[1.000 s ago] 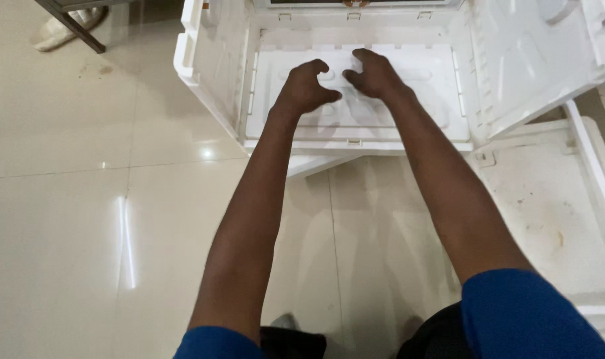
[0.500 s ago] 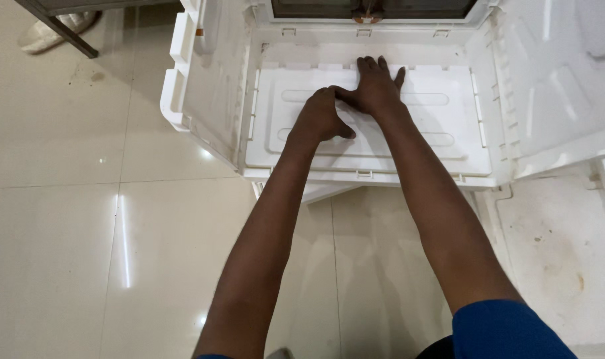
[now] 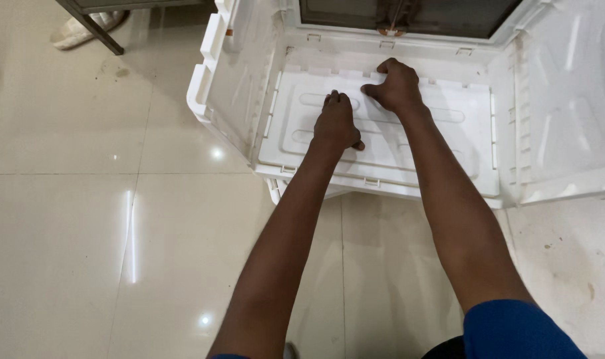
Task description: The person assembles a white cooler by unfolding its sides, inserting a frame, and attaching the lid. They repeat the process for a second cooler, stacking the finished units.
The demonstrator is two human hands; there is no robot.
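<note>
A white plastic folding crate (image 3: 382, 174) stands open on the tiled floor, its side walls splayed outward. My left hand (image 3: 337, 123) rests knuckles-down on the crate's flat ribbed base panel (image 3: 442, 149), with its fingers curled in and nothing in them. My right hand (image 3: 397, 85) is further back, its fingers hooked over the far edge of the same base panel, just below the rear wall. Both forearms reach forward from blue sleeves.
The crate's left wall (image 3: 232, 73) and right wall (image 3: 568, 100) lean outward. A dark opening (image 3: 442, 16) shows in the rear wall. A dirty white panel (image 3: 568, 266) lies on the floor at right. A dark furniture leg (image 3: 93, 28) and a pale cloth (image 3: 76, 33) are at top left.
My right hand has slid back and curled its fingers over the base panel's far edge. My left hand has closed into a fist on the panel. The view has shifted slightly.
</note>
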